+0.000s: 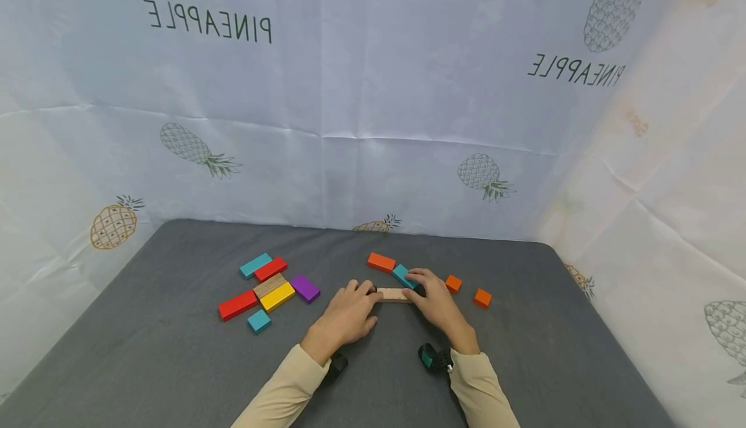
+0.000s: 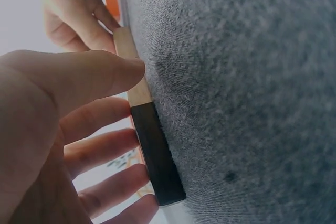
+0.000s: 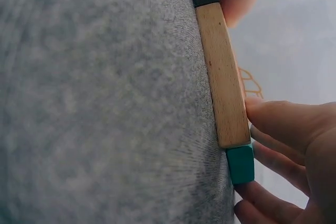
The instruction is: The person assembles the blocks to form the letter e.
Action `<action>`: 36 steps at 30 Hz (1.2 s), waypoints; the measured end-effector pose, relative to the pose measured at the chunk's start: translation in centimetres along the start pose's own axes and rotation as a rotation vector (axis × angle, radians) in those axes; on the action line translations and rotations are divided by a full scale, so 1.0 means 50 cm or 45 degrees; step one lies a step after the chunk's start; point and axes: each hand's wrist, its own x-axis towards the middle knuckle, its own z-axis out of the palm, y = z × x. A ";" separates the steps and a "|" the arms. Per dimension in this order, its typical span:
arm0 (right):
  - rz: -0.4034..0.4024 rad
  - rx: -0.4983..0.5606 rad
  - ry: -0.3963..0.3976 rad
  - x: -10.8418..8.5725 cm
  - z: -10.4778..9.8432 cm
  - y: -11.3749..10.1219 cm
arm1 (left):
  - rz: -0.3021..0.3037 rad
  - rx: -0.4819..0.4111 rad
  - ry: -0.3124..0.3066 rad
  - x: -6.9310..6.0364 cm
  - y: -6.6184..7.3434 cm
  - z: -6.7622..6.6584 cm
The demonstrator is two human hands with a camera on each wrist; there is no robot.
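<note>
L hand [image 1: 348,315], fingers spread, touching blk block [image 2: 157,153], R hand [image 1: 437,302], fingers apart, thumb on wood block [image 3: 224,77], nr teal block [image 3: 241,165]

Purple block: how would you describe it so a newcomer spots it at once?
On the grey table, find the cluster of blocks left of the left hand. At its right edge, beside the yellow block, lies the purple block, the only purple one in view.
</note>
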 end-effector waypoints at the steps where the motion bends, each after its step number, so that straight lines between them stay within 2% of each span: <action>1: 0.001 0.001 0.000 0.000 0.000 -0.001 | 0.002 0.004 0.002 0.000 0.000 -0.001; 9: -0.008 -0.014 0.007 -0.001 0.003 -0.004 | 0.026 0.067 0.014 -0.003 0.000 -0.001; 16: -0.039 -0.046 0.028 -0.005 0.007 -0.003 | 0.045 0.034 0.029 -0.004 -0.005 -0.001; 22: -0.032 -0.047 0.032 -0.005 0.005 -0.003 | 0.040 -0.085 0.010 -0.002 -0.025 -0.016; 26: -0.028 -0.055 0.027 -0.005 0.004 -0.004 | 0.013 -0.214 0.001 -0.004 -0.046 -0.032; 30: -0.023 -0.054 0.023 -0.005 0.004 -0.004 | -0.040 -0.337 -0.009 -0.008 -0.066 -0.047; 36: -0.014 -0.040 0.025 -0.005 0.003 -0.005 | -0.130 -0.430 -0.025 -0.017 -0.091 -0.066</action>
